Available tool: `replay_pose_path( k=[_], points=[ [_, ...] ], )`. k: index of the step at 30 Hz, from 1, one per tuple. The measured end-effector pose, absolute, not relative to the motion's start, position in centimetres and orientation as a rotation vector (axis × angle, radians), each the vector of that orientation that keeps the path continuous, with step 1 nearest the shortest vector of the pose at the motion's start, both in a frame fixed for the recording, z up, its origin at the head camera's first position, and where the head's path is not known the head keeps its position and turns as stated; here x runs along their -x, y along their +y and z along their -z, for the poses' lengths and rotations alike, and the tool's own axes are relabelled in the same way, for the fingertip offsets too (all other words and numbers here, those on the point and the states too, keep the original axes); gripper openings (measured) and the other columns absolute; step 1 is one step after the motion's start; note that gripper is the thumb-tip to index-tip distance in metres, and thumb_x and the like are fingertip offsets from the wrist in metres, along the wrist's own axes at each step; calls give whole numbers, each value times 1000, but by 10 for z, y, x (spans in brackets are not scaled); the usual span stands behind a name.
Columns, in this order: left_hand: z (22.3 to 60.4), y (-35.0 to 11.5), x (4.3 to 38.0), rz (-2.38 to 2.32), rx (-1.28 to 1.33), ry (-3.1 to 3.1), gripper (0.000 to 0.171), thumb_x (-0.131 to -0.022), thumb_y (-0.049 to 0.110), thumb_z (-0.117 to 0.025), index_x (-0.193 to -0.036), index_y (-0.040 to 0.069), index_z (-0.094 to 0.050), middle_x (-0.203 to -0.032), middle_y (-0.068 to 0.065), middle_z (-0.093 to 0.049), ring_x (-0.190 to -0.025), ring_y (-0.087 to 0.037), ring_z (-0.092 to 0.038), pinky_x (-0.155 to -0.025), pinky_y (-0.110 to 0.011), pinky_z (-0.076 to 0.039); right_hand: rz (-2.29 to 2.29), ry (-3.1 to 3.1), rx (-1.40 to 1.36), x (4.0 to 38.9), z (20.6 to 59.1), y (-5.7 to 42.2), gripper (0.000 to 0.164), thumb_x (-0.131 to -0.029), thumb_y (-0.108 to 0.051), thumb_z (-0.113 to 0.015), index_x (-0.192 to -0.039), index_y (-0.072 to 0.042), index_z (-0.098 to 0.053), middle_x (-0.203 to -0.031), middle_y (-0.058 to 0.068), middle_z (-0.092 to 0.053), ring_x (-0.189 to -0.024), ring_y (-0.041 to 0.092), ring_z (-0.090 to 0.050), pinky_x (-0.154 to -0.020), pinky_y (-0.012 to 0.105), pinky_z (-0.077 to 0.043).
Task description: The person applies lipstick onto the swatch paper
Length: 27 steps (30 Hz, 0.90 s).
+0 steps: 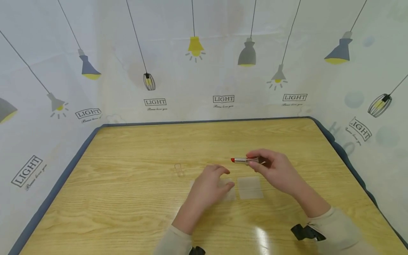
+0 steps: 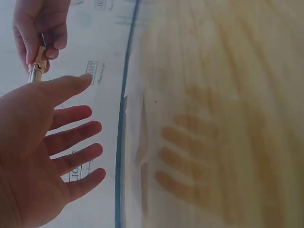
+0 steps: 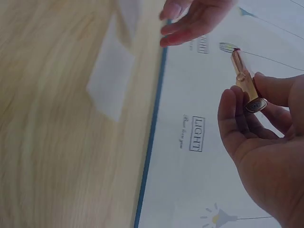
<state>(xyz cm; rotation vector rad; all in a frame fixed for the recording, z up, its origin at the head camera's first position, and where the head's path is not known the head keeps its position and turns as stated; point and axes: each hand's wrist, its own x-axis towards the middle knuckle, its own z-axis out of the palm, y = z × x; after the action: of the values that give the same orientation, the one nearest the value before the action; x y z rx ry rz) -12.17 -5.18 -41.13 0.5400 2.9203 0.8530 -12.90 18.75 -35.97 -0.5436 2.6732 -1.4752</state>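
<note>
– Right hand point(image 1: 277, 170) first: what is being grasped there?

– A lipstick point(image 1: 239, 160) is being pinched between thumb and fingers, above the table point(image 1: 127, 198). Its red tip is being pointed toward the person's left, and its base is being partly hidden by the fingers in the head view

– And how is its colour being shown?

– A silvery tube is being shown by the head view, a more golden one by the right wrist view

– What is being gripped by the left hand point(image 1: 208, 186)?

– Nothing is being gripped by it. Its fingers are being held loosely apart, near the lipstick, and a gap is being left between the two

– What is being seen on the table?

– Two whitish, translucent squares are being seen. The right square point(image 1: 250, 188) is being shown whole, while the left square point(image 1: 230, 196) is being partly covered from sight by the left hand. Farther left, a small clear object point(image 1: 179, 170) is being traced by its outline only; what it is cannot be told

– And around these?

– The table is being bordered by a blue-grey strip point(image 1: 178, 122), and beyond it a pale wall covering point(image 1: 191, 85), printed with hanging lamps, is being displayed. Pale sleeves point(image 1: 338, 226) are being worn, with a black strap point(image 1: 307, 233) being shown at each wrist
</note>
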Motion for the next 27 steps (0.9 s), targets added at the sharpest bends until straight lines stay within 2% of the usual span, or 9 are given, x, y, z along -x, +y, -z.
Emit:
replay_pose_path(
  k=[4,7,11,14,17,22,27],
  points=[
    [413,-47,130,-563,-713,2928,47,-99,49,-74,-133,17,-72,-145,-3,-68,-140,-26,-57,-119,-48,-49,1365,2774,590,130,368,195,24,-104,-18,-70,-125,-8,-74,-113,8,-77,-90,11,-70,-74,23,-60],
    [417,-43,136,-451,-754,2897,51,-98,55,-73,-137,22,-70,-150,1,-64,-144,-26,-54,-122,-56,-43,1270,2858,653,128,380,202,21,-103,-16,-71,-123,-7,-76,-111,5,-77,-90,11,-71,-76,24,-62],
    [421,-37,142,-433,-742,2834,53,-97,56,-73,-140,24,-69,-155,2,-60,-150,-26,-49,-125,-65,-36,1156,2931,799,123,397,210,19,-101,-10,-73,-119,-6,-77,-110,4,-76,-88,6,-68,-75,24,-62],
    [423,-32,144,-417,-740,2798,56,-96,56,-74,-142,25,-67,-157,3,-58,-152,-26,-46,-126,-67,-33,1088,2952,889,118,406,216,18,-99,-7,-75,-116,-6,-77,-108,1,-74,-85,1,-63,-69,21,-58],
    [426,-29,145,-373,-748,2787,60,-96,57,-73,-146,27,-64,-159,4,-57,-153,-26,-45,-125,-68,-34,1036,2966,975,115,413,219,17,-97,-5,-76,-114,-6,-77,-106,0,-73,-82,1,-62,-65,20,-55],
    [426,-26,145,-325,-756,2785,64,-95,61,-73,-150,30,-60,-161,4,-54,-152,-27,-45,-122,-69,-37,972,2988,1113,113,421,218,19,-96,-1,-76,-114,-5,-76,-107,3,-72,-83,5,-66,-68,22,-58],
    [425,-25,144,-276,-787,2788,71,-94,65,-72,-154,32,-55,-162,4,-53,-151,-28,-46,-119,-67,-41,927,2996,1127,113,423,213,19,-96,-1,-76,-114,-4,-76,-108,2,-70,-85,7,-68,-70,22,-60]
  ],
)
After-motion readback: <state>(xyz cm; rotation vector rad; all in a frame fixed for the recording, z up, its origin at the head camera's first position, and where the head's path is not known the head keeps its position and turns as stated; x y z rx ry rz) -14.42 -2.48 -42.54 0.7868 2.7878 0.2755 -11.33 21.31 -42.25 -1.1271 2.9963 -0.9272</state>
